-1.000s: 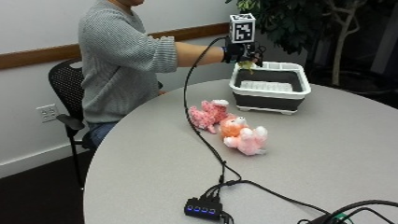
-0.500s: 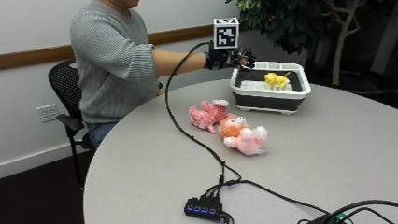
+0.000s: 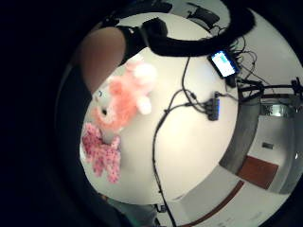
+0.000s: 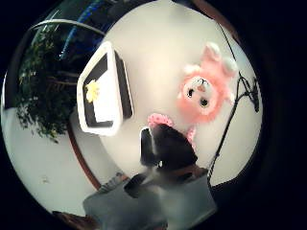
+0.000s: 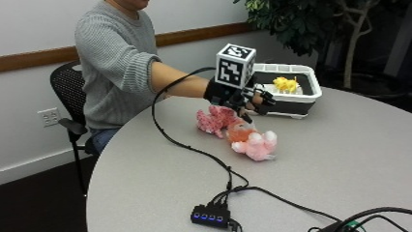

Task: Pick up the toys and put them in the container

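Note:
My gloved right hand [image 5: 243, 98] hovers over the table just above a speckled pink plush toy [image 5: 214, 120], fingers relaxed and holding nothing. Beside that toy lies a pink and orange plush animal [image 5: 256, 142]. Both show in the little finger side palm view: the plush animal [image 3: 125, 101] and the speckled toy [image 3: 102, 152]. The white container [image 5: 302, 99] stands behind the hand with a yellow toy [image 5: 285, 84] inside. In the thumb side palm view the container [image 4: 111, 57] holds the yellow toy [image 4: 92, 90], and the plush animal [image 4: 204, 93] lies face up.
A black cable [image 5: 186, 145] runs from the glove across the table to a hub with blue lights [image 5: 209, 213]. A potted plant [image 5: 302, 19] stands behind the container. The person sits on a black chair [image 5: 64, 96] at the table's far edge.
The yellow toy dropped from my hand into the container. The hand then drew back from over the container and came down above the pink toys.

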### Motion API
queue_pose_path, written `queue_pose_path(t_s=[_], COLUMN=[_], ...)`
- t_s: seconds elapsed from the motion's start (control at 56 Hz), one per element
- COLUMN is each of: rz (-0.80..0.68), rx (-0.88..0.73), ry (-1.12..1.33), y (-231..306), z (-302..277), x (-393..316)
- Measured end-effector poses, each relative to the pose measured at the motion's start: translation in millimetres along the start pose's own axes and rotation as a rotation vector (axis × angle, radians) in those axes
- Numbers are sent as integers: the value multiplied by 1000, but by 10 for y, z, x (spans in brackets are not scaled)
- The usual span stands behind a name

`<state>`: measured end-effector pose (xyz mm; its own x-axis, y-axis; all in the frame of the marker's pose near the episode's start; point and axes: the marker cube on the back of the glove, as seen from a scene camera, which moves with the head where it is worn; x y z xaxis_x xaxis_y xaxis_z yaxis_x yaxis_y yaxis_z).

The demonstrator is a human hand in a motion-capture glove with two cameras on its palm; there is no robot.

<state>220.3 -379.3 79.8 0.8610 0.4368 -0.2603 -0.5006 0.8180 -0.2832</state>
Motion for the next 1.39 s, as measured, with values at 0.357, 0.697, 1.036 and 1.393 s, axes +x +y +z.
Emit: queue_pose_path(t_s=[0.357,0.697,1.036,1.393], rz=[116,49,21,-353], rx=[-152,96,334,284], ry=[21,106,-23,-107], y=[-308,-292,-91,18], z=[1240,1063,-633,-554], x=[78,9,-40,-2603])
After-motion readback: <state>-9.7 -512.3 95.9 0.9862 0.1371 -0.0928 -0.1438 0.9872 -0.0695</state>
